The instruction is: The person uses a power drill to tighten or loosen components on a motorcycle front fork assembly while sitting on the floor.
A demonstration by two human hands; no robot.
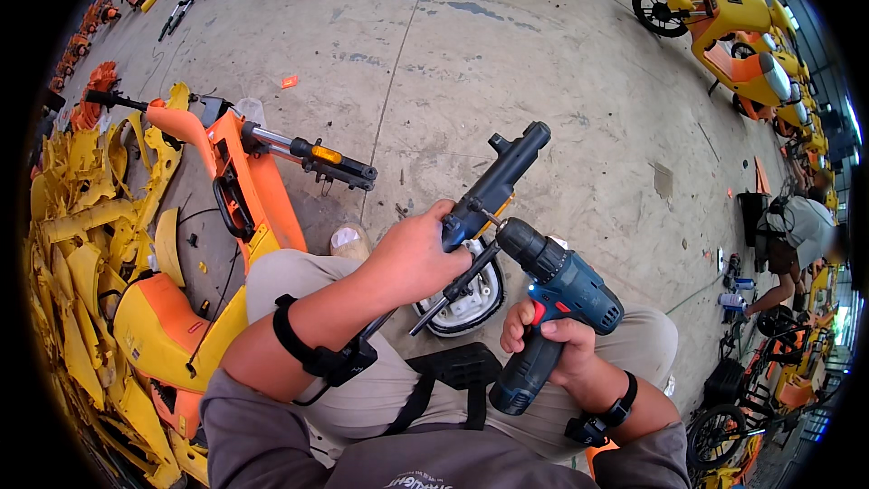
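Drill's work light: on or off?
On. A small bright white glow shows at the front of the blue cordless drill, just below its chuck, where the right hand grips the handle.

The left hand is stretched forward, fingers curled tight in a grip. The right hand sits lower and closer in, fist closed. Both wrists wear black bands.

Blue drill against black fork
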